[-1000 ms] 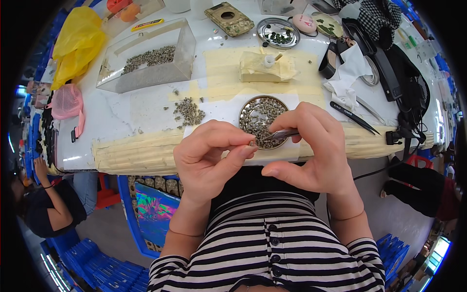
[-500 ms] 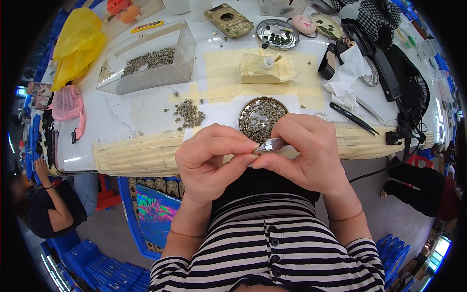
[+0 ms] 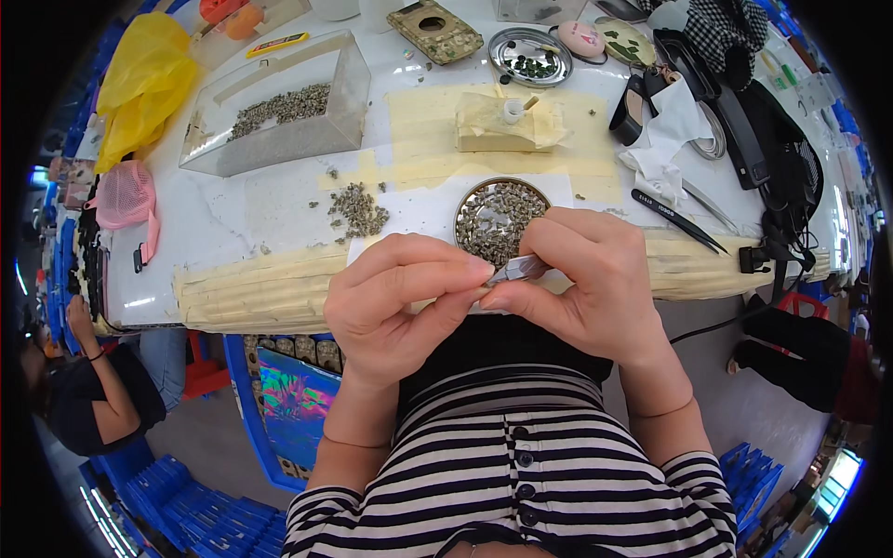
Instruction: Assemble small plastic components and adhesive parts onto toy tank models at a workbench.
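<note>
Head view, near to far: striped top (image 3: pixel 521 465) w/ dark buttons is nearest. To its left, lower than the surface (image 3: pixel 200 219), there is a blue tray (image 3: pixel 239 391) w/ an iridescent sheet (image 3: pixel 296 400).

Both hands meet before the surface edge. Left hand (image 3: pixel 400 302) has thumb & index fingers together, clamped on a small pc. (image 3: pixel 486 283), mostly hidden, so its shape I cannot tell. Right hand (image 3: pixel 591 284) has fingers clamped on a shiny metal tool (image 3: pixel 521 269), which points to the small pc.; if they touch, I cannot tell.

Just behind the hands is a round tin (image 3: pixel 502 179), filled w/ many metallic pcs. (image 3: pixel 488 237). Left of it lies a loose pile (image 3: pixel 360 212) of similar pcs.; to the right, black tweezers (image 3: pixel 677 220).

Farther: taped block (image 3: pixel 502 141) approx. in the middle, clear box (image 3: pixel 326 153) at left w/ more pcs. inside. Farthest: metal dish (image 3: pixel 530 56) w/ green bits, & camo-pattern case (image 3: pixel 434 31) w/ round hole.
</note>
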`<state>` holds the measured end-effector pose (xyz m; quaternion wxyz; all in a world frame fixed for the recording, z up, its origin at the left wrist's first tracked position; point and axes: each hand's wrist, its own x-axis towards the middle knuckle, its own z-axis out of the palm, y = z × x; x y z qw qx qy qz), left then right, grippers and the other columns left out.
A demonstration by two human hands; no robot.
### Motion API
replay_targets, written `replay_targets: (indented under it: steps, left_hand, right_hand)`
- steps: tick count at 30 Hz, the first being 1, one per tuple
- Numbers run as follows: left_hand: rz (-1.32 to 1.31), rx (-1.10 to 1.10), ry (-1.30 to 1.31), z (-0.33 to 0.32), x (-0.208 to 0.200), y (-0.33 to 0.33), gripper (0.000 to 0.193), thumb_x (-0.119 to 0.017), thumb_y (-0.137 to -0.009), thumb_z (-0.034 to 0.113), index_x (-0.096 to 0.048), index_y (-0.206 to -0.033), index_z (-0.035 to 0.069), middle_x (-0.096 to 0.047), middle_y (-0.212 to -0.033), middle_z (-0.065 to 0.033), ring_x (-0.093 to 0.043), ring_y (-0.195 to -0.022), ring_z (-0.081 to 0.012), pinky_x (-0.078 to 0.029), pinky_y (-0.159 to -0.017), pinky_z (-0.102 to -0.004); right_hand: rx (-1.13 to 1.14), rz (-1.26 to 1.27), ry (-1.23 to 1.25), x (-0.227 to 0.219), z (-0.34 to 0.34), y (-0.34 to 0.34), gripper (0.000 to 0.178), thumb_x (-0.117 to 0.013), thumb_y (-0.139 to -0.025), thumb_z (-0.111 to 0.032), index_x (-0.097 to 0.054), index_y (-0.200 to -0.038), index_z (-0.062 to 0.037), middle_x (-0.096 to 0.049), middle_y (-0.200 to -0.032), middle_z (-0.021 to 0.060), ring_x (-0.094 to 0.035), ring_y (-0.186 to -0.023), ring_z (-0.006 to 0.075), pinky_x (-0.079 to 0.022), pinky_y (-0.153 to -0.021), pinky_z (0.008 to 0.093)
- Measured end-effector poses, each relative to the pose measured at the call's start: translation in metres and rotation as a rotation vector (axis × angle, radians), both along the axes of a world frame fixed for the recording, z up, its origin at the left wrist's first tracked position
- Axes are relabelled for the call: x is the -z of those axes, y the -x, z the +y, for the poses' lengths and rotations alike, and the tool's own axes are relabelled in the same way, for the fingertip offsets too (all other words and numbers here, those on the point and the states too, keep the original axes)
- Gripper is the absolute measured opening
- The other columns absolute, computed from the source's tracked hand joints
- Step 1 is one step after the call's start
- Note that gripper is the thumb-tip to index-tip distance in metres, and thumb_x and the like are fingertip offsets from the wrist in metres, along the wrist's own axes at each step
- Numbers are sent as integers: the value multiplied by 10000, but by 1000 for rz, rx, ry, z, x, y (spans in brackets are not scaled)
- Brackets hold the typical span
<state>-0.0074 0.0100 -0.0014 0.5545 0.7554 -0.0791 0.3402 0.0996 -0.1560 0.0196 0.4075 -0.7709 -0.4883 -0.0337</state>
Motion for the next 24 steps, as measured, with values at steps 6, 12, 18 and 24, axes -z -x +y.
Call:
replay_targets:
  steps: [6,12,18,24]
  left_hand:
    - [-58,45,-180,9,-4,-2,237,-769,-697,-58,-740,-924,-1,-698,-867,-113,-677,-752,-210,-537,-631,-274]
    - [-58,29,-180,7,-3,-3,240,-767,-692,-65,-735,-922,-3,-700,-872,-117,-679,-754,-213,-539,-633,-273]
    - [-65,38,-72,2,3,-4,234,-757,-711,-76,-731,-931,-2,-704,-881,-122,-683,-767,-209,-539,-643,-268]
    - [-33,36,-41,1,2,-2,227,-761,-719,-67,-733,-934,1,-706,-879,-119,-683,-777,-206,-539,-650,-267]
  right_hand:
    - [-54,91,67,-3,-4,-1,473,-779,-747,-467,-532,-605,-90,-486,-527,23,-532,-481,228,-387,-439,337]
    - [-118,180,87,-3,-6,-4,485,-792,-742,-458,-525,-602,-78,-509,-532,27,-550,-495,224,-397,-448,331]
    - [-35,69,-5,-1,-4,-3,507,-791,-721,-502,-521,-609,-88,-495,-539,13,-532,-486,209,-385,-433,325]
    - [-16,-10,19,0,-3,-3,527,-776,-706,-543,-510,-609,-100,-449,-533,8,-497,-463,209,-365,-419,333]
